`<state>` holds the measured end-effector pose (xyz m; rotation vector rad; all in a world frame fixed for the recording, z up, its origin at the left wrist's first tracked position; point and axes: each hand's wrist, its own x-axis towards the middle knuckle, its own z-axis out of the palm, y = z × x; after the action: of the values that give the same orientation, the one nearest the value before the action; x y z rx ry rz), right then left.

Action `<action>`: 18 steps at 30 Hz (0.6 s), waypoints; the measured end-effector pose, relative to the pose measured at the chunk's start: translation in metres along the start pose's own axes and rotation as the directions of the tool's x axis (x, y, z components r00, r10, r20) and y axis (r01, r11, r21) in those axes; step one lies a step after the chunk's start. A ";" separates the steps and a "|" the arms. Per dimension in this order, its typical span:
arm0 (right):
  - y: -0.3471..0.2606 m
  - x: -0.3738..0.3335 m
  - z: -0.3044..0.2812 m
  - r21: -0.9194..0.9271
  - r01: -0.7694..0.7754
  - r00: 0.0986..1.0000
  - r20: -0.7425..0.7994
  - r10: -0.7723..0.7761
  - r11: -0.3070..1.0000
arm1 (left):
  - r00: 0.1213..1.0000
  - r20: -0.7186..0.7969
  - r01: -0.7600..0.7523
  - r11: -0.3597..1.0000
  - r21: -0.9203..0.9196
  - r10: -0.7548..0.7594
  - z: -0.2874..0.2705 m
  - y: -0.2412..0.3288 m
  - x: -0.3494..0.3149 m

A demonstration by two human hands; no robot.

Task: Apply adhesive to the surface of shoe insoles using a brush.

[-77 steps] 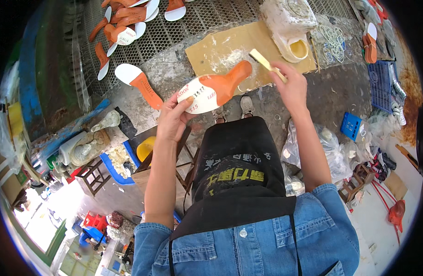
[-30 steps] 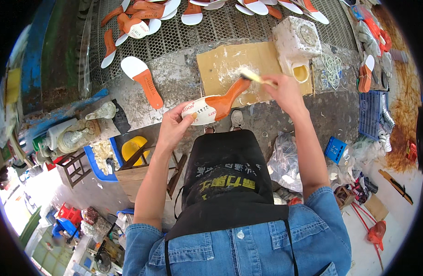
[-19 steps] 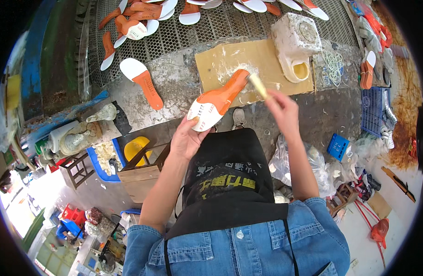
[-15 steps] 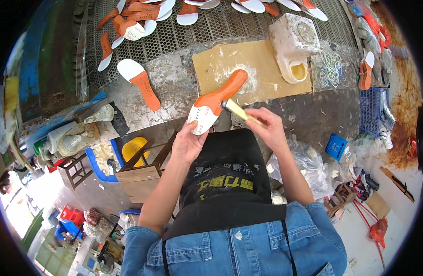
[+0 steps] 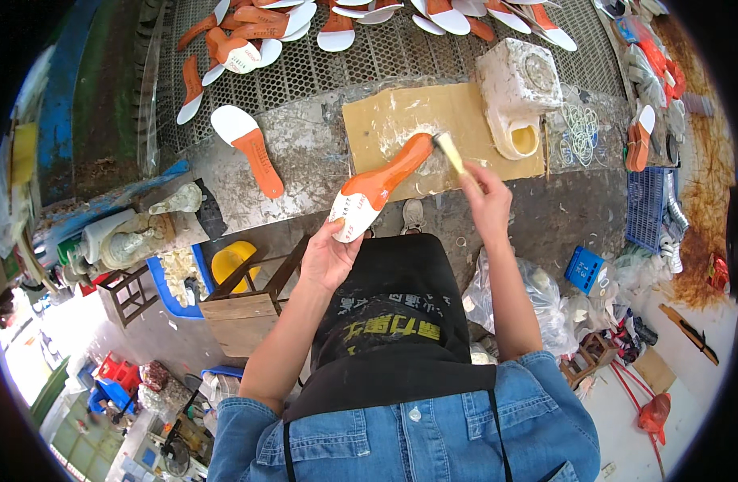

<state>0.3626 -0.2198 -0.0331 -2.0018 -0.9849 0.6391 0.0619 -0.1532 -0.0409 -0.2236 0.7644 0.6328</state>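
Observation:
Pinched by its white toe end in my left hand (image 5: pixel 330 255), an orange-and-white shoe insole (image 5: pixel 378 186) slants up to the right over the bench. Its orange part looks glossy. My right hand (image 5: pixel 487 199) is closed round the pale handle of a brush (image 5: pixel 449 151). The brush's dark bristles are at the insole's orange heel tip. Under the heel, a brown cardboard sheet (image 5: pixel 385 120) with white smears lies on the bench. A crusted white container (image 5: pixel 520 76) with a yellowish open spout stands on the cardboard's right side.
Several insoles (image 5: pixel 264 32) lie on the metal mesh (image 5: pixel 304 72) at the far side. A single insole (image 5: pixel 256 153) rests on the bench at left. Right of the container is a tangle of pale string (image 5: pixel 579 132). A wooden stool (image 5: pixel 240 309) stands below left, plastic bags (image 5: pixel 521 289) below right.
My right hand has moved the brush up and right, from the insole's middle to its heel tip. My left hand still holds the insole, at nearly the same place.

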 end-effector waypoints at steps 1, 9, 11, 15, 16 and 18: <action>-0.003 0.006 0.000 -0.033 -0.015 0.999 -0.037 0.013 0.999 | 1.000 -0.003 -0.004 1.000 -0.002 0.004 -0.001 0.001 0.000; -0.005 0.018 -0.009 -0.095 0.058 0.998 -0.016 -0.060 0.994 | 0.999 -0.038 -0.009 0.997 0.078 0.012 0.000 0.010 0.005; 0.005 0.030 -0.011 -0.073 0.098 0.984 -0.141 -0.108 0.992 | 0.999 -0.004 -0.031 0.937 0.348 0.034 0.019 0.029 -0.001; -0.001 0.015 -0.033 0.025 -0.018 0.993 -0.119 0.021 1.000 | 0.985 0.111 -0.155 0.383 0.911 0.133 0.115 0.079 -0.015; 0.006 0.008 -0.037 0.026 -0.004 0.992 -0.127 0.007 1.000 | 0.962 0.260 -0.272 0.231 0.934 0.083 0.147 0.086 -0.012; 0.014 -0.008 -0.040 0.091 -0.157 0.981 -0.098 0.166 0.983 | 0.859 0.503 -0.495 -0.095 0.864 0.097 0.219 0.080 0.006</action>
<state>0.3921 -0.2493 -0.0211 -2.0338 -0.7272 0.6431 0.1424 0.0020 0.1133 1.5332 0.8122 0.3493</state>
